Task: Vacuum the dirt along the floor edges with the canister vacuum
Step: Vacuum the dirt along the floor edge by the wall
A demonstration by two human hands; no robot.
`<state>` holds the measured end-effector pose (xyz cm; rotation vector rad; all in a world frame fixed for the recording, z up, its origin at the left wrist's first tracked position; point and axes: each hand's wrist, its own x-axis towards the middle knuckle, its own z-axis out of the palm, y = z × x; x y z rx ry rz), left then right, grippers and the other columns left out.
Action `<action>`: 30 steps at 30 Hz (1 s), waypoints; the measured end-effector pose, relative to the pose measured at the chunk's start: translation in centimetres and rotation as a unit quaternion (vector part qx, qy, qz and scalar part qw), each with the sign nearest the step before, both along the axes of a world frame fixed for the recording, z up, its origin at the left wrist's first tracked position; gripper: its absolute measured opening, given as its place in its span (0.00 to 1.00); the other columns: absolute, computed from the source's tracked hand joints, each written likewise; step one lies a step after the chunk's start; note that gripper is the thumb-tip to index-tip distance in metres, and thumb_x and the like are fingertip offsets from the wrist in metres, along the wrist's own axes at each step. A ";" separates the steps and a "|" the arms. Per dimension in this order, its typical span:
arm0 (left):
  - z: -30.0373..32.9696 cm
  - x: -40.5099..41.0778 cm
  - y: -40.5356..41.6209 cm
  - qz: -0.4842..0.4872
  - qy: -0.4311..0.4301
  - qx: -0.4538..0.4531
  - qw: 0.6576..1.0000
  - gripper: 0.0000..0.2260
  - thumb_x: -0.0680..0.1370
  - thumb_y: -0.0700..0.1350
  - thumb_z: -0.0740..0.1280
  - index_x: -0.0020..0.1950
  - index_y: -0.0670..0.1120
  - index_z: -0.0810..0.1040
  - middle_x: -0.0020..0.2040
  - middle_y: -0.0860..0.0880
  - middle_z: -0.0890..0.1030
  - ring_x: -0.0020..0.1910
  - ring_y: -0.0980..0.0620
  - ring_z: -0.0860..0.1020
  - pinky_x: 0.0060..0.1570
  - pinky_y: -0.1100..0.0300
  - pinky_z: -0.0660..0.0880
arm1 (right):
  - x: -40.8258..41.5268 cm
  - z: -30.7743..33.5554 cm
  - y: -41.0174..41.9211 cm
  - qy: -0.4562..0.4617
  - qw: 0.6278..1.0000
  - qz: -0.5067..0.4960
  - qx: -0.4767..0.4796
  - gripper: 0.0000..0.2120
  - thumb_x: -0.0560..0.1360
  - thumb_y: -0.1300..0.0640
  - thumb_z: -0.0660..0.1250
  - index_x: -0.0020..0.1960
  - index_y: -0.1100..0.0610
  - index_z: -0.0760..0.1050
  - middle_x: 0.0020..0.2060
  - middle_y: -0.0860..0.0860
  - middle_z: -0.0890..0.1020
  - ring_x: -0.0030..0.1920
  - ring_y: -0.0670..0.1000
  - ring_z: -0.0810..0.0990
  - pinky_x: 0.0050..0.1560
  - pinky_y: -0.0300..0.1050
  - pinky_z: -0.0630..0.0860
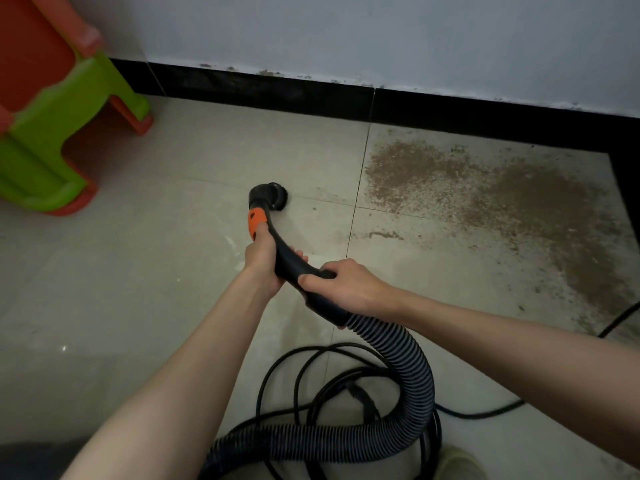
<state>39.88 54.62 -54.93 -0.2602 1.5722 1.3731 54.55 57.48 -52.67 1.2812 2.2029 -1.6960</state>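
Observation:
Both hands hold the black curved vacuum handle (289, 263). My left hand (263, 261) grips it just behind the orange collar (256, 221). My right hand (346, 287) grips the rear end, where the ribbed hose (408, 362) joins. The round black brush nozzle (272, 195) rests on the pale floor tile, left of a tile joint. A wide patch of brown dirt (485, 199) covers the tile to the right, reaching the black baseboard (346, 98).
A green and orange plastic stool (52, 133) stands at the far left by the wall. A coiled black power cord (311, 375) lies on the floor below my hands and trails off right. A foot in a pale slipper (457, 464) shows at the bottom.

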 end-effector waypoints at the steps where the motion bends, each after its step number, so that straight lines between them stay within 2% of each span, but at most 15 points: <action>1: -0.1 -0.1 -0.3 0.025 0.014 -0.001 1.000 0.31 0.76 0.66 0.60 0.64 0.40 0.67 0.42 0.41 0.76 0.30 0.47 0.76 0.31 0.56 0.74 | -0.2 0.1 -0.1 0.004 1.000 0.005 -0.011 0.18 0.73 0.42 0.67 0.44 0.57 0.79 0.37 0.52 0.84 0.29 0.49 0.81 0.30 0.42 0.79; 3: -0.3 -0.3 -1.0 0.064 0.027 -0.005 0.998 0.26 0.77 0.64 0.61 0.54 0.41 0.70 0.33 0.44 0.75 0.26 0.48 0.75 0.32 0.57 0.74 | -0.4 0.3 -0.5 0.010 0.999 0.017 -0.030 0.18 0.73 0.42 0.68 0.44 0.58 0.79 0.36 0.52 0.83 0.28 0.48 0.81 0.27 0.39 0.77; 5: -0.3 -0.4 -1.5 0.076 0.024 -0.010 0.997 0.23 0.77 0.63 0.61 0.47 0.42 0.70 0.32 0.45 0.74 0.25 0.49 0.74 0.31 0.58 0.73 | 0.0 0.4 -0.9 0.000 0.999 0.035 -0.016 0.18 0.73 0.41 0.67 0.45 0.57 0.79 0.36 0.50 0.83 0.31 0.47 0.82 0.28 0.36 0.75; 9: -0.5 0.4 -1.5 0.038 0.016 -0.015 0.999 0.26 0.78 0.64 0.60 0.59 0.41 0.68 0.35 0.44 0.73 0.28 0.48 0.74 0.31 0.57 0.73 | 1.4 0.1 -1.4 -0.019 0.999 0.035 0.004 0.21 0.74 0.40 0.65 0.49 0.59 0.79 0.41 0.52 0.82 0.39 0.51 0.80 0.41 0.45 0.76; 14: 0.2 2.0 0.6 -0.024 -0.003 0.009 1.000 0.29 0.78 0.63 0.60 0.66 0.40 0.67 0.38 0.43 0.73 0.30 0.48 0.74 0.29 0.56 0.74 | 2.8 0.6 -1.0 -0.029 0.999 -0.009 0.014 0.19 0.76 0.41 0.64 0.47 0.58 0.77 0.41 0.53 0.81 0.40 0.53 0.80 0.43 0.47 0.75; 16: 0.7 2.5 1.7 -0.044 0.003 0.007 0.999 0.30 0.79 0.62 0.59 0.68 0.39 0.66 0.40 0.43 0.74 0.31 0.48 0.76 0.27 0.58 0.75 | 3.2 1.0 -0.3 -0.014 0.999 -0.048 -0.018 0.19 0.76 0.42 0.65 0.49 0.60 0.77 0.42 0.57 0.82 0.37 0.56 0.81 0.38 0.50 0.77; 18: 1.2 2.9 2.8 -0.066 0.006 0.010 0.998 0.30 0.79 0.62 0.59 0.69 0.38 0.65 0.41 0.42 0.75 0.33 0.47 0.77 0.23 0.60 0.75 | 3.5 1.2 0.4 0.008 0.995 -0.087 -0.049 0.17 0.77 0.44 0.66 0.47 0.59 0.77 0.39 0.58 0.82 0.29 0.55 0.81 0.28 0.44 0.75; 20: 1.6 3.0 3.7 -0.088 0.002 0.016 0.996 0.29 0.80 0.61 0.58 0.69 0.38 0.64 0.42 0.42 0.75 0.34 0.47 0.77 0.21 0.61 0.75 | 3.5 1.3 0.9 0.027 0.990 -0.118 -0.066 0.15 0.77 0.45 0.66 0.45 0.58 0.76 0.37 0.57 0.81 0.25 0.54 0.79 0.24 0.41 0.73; 25: 1.7 3.1 4.9 -0.126 0.000 0.004 0.992 0.26 0.81 0.60 0.57 0.68 0.40 0.65 0.40 0.43 0.74 0.32 0.48 0.76 0.27 0.58 0.75 | 3.4 1.1 1.3 0.029 0.987 -0.144 -0.065 0.16 0.77 0.45 0.66 0.43 0.58 0.76 0.39 0.58 0.82 0.25 0.54 0.79 0.23 0.40 0.72; 30: 1.5 3.1 5.7 -0.115 0.039 -0.029 0.992 0.23 0.80 0.60 0.58 0.63 0.41 0.68 0.42 0.42 0.74 0.30 0.47 0.75 0.26 0.58 0.74 | 4.0 1.6 0.9 0.031 0.986 -0.147 -0.077 0.15 0.76 0.45 0.67 0.43 0.57 0.77 0.34 0.55 0.81 0.25 0.52 0.80 0.24 0.42 0.75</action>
